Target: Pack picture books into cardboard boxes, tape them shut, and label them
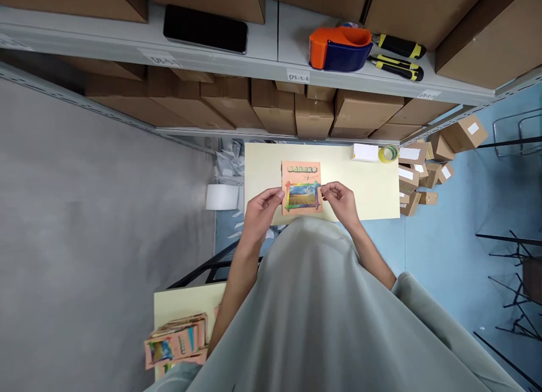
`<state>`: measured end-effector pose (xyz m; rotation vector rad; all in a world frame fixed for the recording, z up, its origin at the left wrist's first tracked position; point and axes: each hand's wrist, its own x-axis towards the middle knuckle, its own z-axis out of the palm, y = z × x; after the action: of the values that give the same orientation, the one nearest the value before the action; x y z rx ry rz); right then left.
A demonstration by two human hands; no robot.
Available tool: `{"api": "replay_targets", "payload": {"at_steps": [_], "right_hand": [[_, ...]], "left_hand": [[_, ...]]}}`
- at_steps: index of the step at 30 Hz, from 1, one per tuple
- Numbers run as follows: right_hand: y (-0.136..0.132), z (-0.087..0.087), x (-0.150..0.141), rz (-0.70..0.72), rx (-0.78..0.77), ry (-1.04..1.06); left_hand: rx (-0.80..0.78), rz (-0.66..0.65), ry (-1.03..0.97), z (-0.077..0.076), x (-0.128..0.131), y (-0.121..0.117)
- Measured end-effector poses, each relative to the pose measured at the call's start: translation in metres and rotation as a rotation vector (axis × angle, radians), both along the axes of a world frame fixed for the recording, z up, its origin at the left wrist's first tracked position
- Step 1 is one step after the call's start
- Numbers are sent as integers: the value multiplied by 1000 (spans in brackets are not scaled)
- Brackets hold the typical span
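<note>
A thin pink-orange book (301,193) with a landscape picture in a rainbow frame on its cover is upright to my view, above the pale yellow table (359,188). My left hand (263,208) pinches its left edge between thumb and fingers. At the opposite edge, my right hand (340,201) has its thumb and fingers closed on the book. Whether the book rests on the tabletop or hangs just over it, I cannot tell. To the right of it, a white box (365,152) and a roll of tape (388,153) sit at the table's far edge.
Overhead, a shelf (254,53) carries cardboard boxes, a phone (205,29), an orange-and-blue tape dispenser (340,48) and yellow-black cutters (398,67). Parcels (412,171) are heaped at right. A white roll (222,197) stands left. Similar books (180,341) lie piled on a lower-left table.
</note>
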<state>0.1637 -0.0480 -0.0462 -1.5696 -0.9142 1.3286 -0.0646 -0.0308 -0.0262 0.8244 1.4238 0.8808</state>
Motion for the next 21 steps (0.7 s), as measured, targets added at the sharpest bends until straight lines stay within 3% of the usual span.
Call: {"api": "replay_targets", "payload": {"at_steps": [15,21], "right_hand": [[-11,0,-3,38,27,0],[-16,8,-3,8,89,8]], "left_hand": [[-54,-2,-56,-11,-7,-14],[-10,-29,-2,-25,-6,-20]]}}
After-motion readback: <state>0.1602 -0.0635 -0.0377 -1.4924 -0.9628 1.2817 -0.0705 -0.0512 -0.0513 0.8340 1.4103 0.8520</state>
